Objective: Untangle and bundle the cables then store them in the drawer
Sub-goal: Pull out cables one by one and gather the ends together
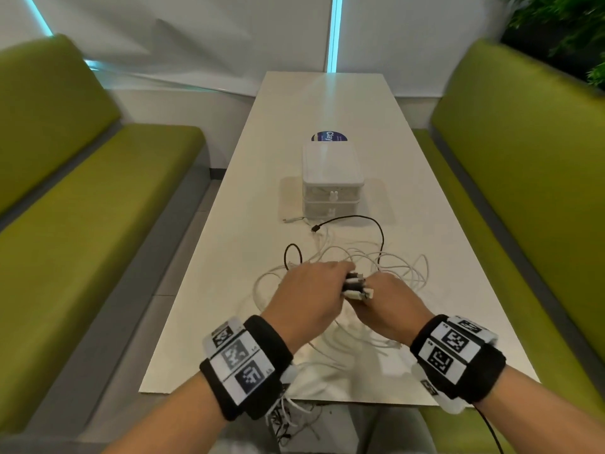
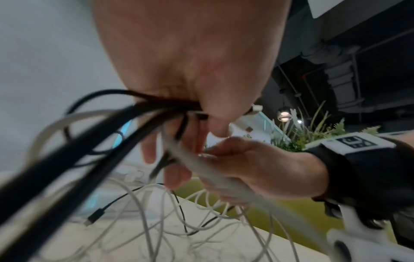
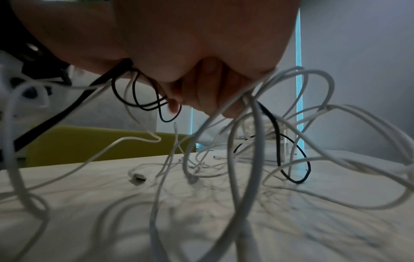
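Both hands (image 1: 307,290) (image 1: 389,306) clutch gathered plug ends (image 1: 357,286) above the table's (image 1: 229,322) near edge; limp, light cables (image 1: 402,270) likely handle best there.

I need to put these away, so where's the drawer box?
In the head view, the drawer box stands mid-table, just beyond the tangled cables.

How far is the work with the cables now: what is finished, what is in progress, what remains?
Finished: several connector ends are gathered side by side. In progress: the left hand and right hand grip them together above the table. Remaining: the white cables and black cable are loose, crossing loops, nothing is bundled, and both drawers of the drawer box look closed.
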The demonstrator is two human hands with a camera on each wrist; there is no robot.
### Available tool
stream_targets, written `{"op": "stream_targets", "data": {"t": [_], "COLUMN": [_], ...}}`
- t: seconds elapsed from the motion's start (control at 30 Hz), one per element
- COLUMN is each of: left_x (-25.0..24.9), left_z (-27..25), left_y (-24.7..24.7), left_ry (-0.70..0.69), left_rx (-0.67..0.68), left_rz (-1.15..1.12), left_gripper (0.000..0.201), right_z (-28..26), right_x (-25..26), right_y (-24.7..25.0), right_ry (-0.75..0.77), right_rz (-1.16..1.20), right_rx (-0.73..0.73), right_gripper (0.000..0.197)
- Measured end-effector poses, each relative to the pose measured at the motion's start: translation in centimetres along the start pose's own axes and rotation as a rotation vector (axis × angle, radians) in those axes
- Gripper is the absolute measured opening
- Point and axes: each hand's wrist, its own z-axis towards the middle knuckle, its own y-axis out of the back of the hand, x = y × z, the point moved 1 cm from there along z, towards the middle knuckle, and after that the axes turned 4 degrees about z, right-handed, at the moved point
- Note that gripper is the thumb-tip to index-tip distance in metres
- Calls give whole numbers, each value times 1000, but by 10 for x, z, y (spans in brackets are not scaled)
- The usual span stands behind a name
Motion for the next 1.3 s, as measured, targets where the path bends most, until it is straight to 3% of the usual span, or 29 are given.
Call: {"op": "stream_targets", "data": {"t": [0.1, 0.27, 0.33, 0.4, 0.47, 0.6, 0.73, 0.8, 0.87, 0.97, 1.03, 1.13, 1.23, 1.3], "left_x": [-4, 16, 30, 46, 58, 61, 33, 21, 13, 16, 26, 46, 50, 46], "left_z": [4, -1, -7, -11, -13, -8, -10, -7, -5, -5, -7, -3, 0, -1], "left_y": [-8, 7, 28, 48, 62, 48, 18, 3, -4, 1, 11, 23, 22, 18], "left_ry": [76, 55, 100, 150, 211, 253, 21, -69, -52, -30, -3, 178, 256, 126], "left_rx": [33, -34, -176, -411, -576, -438, -290, -159, -69, -121, -285, -472, -466, -430], "left_rz": [112, -44, -178, -322, -345, -81, -141, -136, -93, -61, -168, -208, -129, -93], "left_gripper": [28, 39, 43, 45, 40, 35, 66, 59, 40, 17, 26, 18, 30, 47], "right_z": [0, -1, -4, -5, -4, -1, 3, 1, -1, -2, -1, 2, 6, 8], "right_x": [1, -5, -12, -18, -19, -12, -7, -6, -6, -7, -12, -15, -9, -4], "right_y": [-1, -5, -8, -9, -12, -15, -12, -9, -4, 0, 1, 2, 3, 1], "right_ry": [-1, 84, 86, 66, 54, 31, 40, 38, 30, 48, 41, 23, 27, 37], "right_rz": [21, 151, 224, 284, 319, 272, 237, 235, 245, 248, 277, 307, 284, 274], "right_rx": [5, -70, -97, -117, -127, -98, -94, -88, -88, -120, -156, -177, -154, -151], "right_gripper": [28, 37, 46, 48, 46, 50, 61, 69, 74, 68, 57, 49, 42, 39]}}
